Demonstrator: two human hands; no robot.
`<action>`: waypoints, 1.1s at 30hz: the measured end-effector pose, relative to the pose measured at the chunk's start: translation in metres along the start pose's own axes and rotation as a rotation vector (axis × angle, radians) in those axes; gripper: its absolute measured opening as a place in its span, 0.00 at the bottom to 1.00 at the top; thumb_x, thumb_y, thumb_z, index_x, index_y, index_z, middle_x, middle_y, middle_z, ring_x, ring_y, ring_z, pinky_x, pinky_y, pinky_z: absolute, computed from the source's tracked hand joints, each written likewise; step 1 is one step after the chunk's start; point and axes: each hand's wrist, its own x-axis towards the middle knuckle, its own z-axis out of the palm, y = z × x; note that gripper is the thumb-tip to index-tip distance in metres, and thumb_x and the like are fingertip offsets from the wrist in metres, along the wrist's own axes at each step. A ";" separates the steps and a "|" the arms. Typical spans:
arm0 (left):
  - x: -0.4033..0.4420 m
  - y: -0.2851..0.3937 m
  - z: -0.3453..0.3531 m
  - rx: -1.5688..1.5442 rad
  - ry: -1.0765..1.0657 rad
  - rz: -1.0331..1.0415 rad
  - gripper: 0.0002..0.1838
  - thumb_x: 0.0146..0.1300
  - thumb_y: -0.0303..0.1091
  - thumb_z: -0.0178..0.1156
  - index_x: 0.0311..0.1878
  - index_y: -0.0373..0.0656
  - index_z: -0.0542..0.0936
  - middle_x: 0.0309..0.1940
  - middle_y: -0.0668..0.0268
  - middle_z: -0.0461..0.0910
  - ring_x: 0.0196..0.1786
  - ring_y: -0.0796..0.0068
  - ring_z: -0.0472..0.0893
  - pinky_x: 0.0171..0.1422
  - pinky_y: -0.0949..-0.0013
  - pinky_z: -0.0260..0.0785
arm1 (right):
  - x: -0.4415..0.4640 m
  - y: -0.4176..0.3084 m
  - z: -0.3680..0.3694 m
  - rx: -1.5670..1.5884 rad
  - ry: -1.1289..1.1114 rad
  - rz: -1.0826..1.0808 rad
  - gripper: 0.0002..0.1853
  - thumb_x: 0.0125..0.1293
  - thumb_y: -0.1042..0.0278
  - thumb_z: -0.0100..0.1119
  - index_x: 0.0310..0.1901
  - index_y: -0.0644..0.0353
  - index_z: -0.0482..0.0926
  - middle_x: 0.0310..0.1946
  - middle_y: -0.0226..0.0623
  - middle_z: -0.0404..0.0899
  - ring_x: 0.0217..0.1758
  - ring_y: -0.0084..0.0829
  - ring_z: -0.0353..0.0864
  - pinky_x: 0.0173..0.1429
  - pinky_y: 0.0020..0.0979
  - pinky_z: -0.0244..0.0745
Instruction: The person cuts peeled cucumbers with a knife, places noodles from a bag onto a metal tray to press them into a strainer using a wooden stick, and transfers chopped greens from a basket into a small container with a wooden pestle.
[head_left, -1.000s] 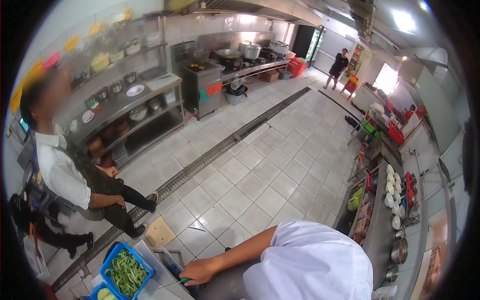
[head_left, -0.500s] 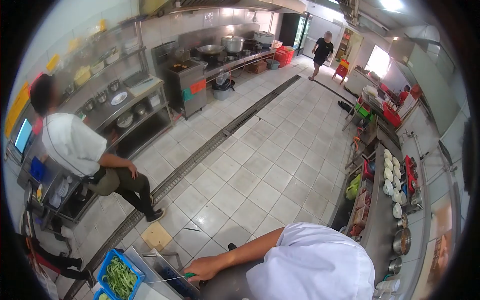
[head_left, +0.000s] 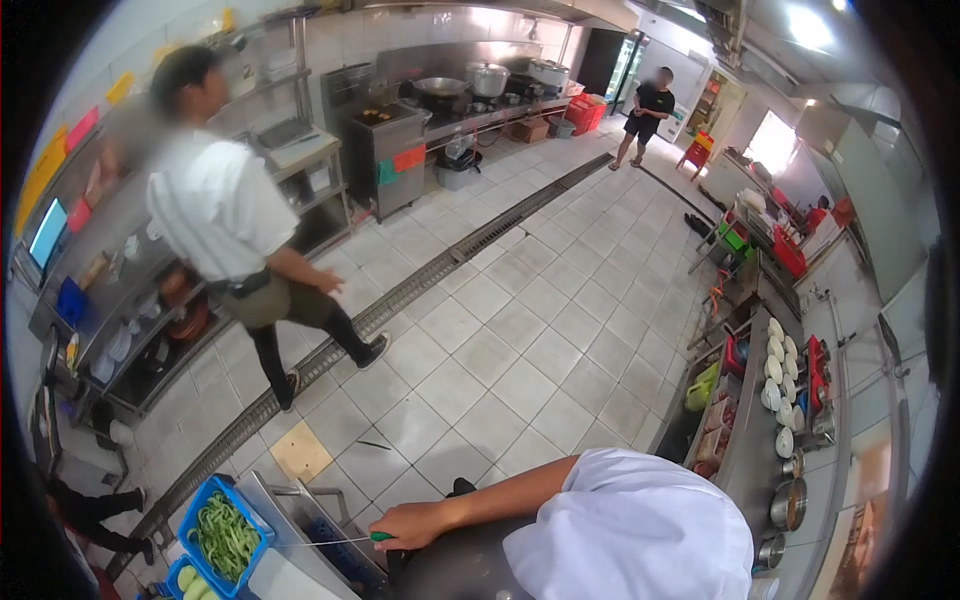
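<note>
One of my hands [head_left: 408, 525] is closed round the green handle [head_left: 380, 536] of a thin metal tool. Its narrow shaft [head_left: 325, 542] points left, toward a blue basket [head_left: 265, 535] of sliced green vegetables [head_left: 226, 537]. The arm comes from a white sleeve at the lower right; I take this as my left hand. A second blue basket with pale green pieces [head_left: 193, 580] is partly cut off at the bottom edge. My right hand is not in view.
A person in a white shirt [head_left: 220, 210] walks at the left; another in black [head_left: 652, 105] stands far back. Stoves with a wok [head_left: 440, 87] line the back wall. White bowls [head_left: 774, 368] sit on the right counter. A floor drain [head_left: 430, 270] crosses the tiles.
The person in white has moved right along the drain. The person in black has come nearer. My hand still grips the green handle, whose shaft now shows, pointing left.
</note>
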 end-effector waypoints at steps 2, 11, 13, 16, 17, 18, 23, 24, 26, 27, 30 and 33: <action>0.002 -0.008 -0.008 0.020 0.024 -0.022 0.23 0.72 0.35 0.57 0.67 0.36 0.72 0.59 0.47 0.78 0.62 0.52 0.78 0.71 0.56 0.67 | 0.005 -0.002 0.002 -0.011 -0.035 0.010 0.21 0.77 0.48 0.50 0.44 0.63 0.74 0.35 0.56 0.80 0.44 0.62 0.79 0.48 0.55 0.72; 0.012 -0.052 -0.055 0.098 0.161 -0.121 0.23 0.72 0.35 0.57 0.67 0.36 0.72 0.59 0.47 0.78 0.61 0.53 0.78 0.70 0.56 0.67 | 0.046 -0.006 0.011 -0.070 -0.076 -0.037 0.21 0.77 0.48 0.51 0.45 0.62 0.75 0.35 0.55 0.81 0.44 0.61 0.80 0.48 0.55 0.73; 0.014 -0.070 -0.071 0.113 0.199 -0.142 0.23 0.72 0.35 0.57 0.67 0.36 0.72 0.59 0.48 0.78 0.61 0.53 0.78 0.70 0.56 0.67 | 0.056 -0.016 0.007 -0.040 -0.140 -0.004 0.20 0.74 0.49 0.54 0.48 0.62 0.77 0.37 0.56 0.83 0.45 0.60 0.82 0.51 0.54 0.75; 0.014 -0.095 -0.098 0.142 0.253 -0.180 0.23 0.72 0.35 0.57 0.67 0.36 0.72 0.59 0.48 0.78 0.61 0.53 0.78 0.70 0.56 0.67 | 0.071 -0.026 0.007 -0.088 -0.165 -0.043 0.22 0.76 0.46 0.52 0.49 0.61 0.76 0.37 0.54 0.82 0.45 0.60 0.81 0.48 0.54 0.74; 0.015 -0.109 -0.107 0.146 0.272 -0.192 0.23 0.72 0.35 0.57 0.67 0.36 0.72 0.59 0.48 0.78 0.61 0.53 0.78 0.70 0.56 0.67 | 0.076 -0.028 0.005 -0.091 -0.187 -0.049 0.22 0.76 0.46 0.52 0.49 0.61 0.76 0.37 0.54 0.82 0.45 0.60 0.81 0.48 0.54 0.74; 0.013 -0.126 -0.119 0.150 0.289 -0.208 0.23 0.72 0.35 0.57 0.67 0.36 0.72 0.59 0.48 0.78 0.61 0.53 0.78 0.70 0.56 0.67 | 0.081 -0.029 0.005 -0.072 -0.159 -0.034 0.22 0.76 0.45 0.52 0.50 0.60 0.76 0.37 0.54 0.83 0.45 0.60 0.82 0.49 0.54 0.74; -0.043 -0.238 -0.182 -0.081 0.454 -0.345 0.23 0.72 0.35 0.57 0.67 0.37 0.71 0.58 0.48 0.78 0.61 0.53 0.78 0.70 0.56 0.67 | 0.111 -0.048 0.012 -0.182 -0.152 0.113 0.24 0.71 0.45 0.60 0.53 0.61 0.78 0.36 0.56 0.84 0.40 0.57 0.85 0.46 0.51 0.78; -0.040 -0.214 -0.177 0.030 0.453 -0.297 0.21 0.70 0.30 0.57 0.65 0.38 0.74 0.62 0.53 0.77 0.64 0.56 0.76 0.72 0.58 0.65 | 0.119 -0.037 0.021 -0.172 -0.124 0.078 0.22 0.71 0.49 0.61 0.51 0.62 0.79 0.32 0.52 0.84 0.35 0.51 0.86 0.43 0.46 0.79; -0.039 -0.246 -0.169 0.543 0.532 0.068 0.13 0.65 0.30 0.64 0.52 0.42 0.83 0.53 0.55 0.82 0.58 0.53 0.79 0.66 0.55 0.69 | 0.133 -0.050 0.020 -0.116 -0.193 0.128 0.18 0.70 0.53 0.61 0.46 0.63 0.80 0.31 0.54 0.84 0.37 0.54 0.86 0.43 0.48 0.78; -0.031 -0.216 -0.164 0.511 0.534 0.014 0.09 0.64 0.31 0.66 0.47 0.42 0.84 0.49 0.54 0.83 0.55 0.50 0.80 0.65 0.55 0.69 | 0.142 -0.043 0.022 -0.190 -0.225 0.140 0.17 0.71 0.54 0.60 0.43 0.63 0.80 0.28 0.53 0.83 0.31 0.51 0.84 0.39 0.46 0.76; -0.012 -0.163 -0.158 0.371 0.493 -0.109 0.06 0.64 0.32 0.67 0.40 0.40 0.86 0.42 0.55 0.85 0.51 0.54 0.82 0.69 0.53 0.67 | 0.159 -0.060 0.026 -0.176 -0.290 0.086 0.16 0.73 0.56 0.60 0.38 0.64 0.78 0.23 0.52 0.78 0.26 0.49 0.81 0.35 0.44 0.72; 0.008 -0.138 -0.151 0.249 0.524 -0.187 0.08 0.62 0.32 0.69 0.34 0.37 0.83 0.36 0.54 0.83 0.42 0.52 0.83 0.49 0.57 0.73 | 0.172 -0.055 0.038 -0.161 -0.290 0.106 0.16 0.73 0.59 0.60 0.37 0.65 0.76 0.22 0.50 0.76 0.27 0.48 0.80 0.35 0.42 0.72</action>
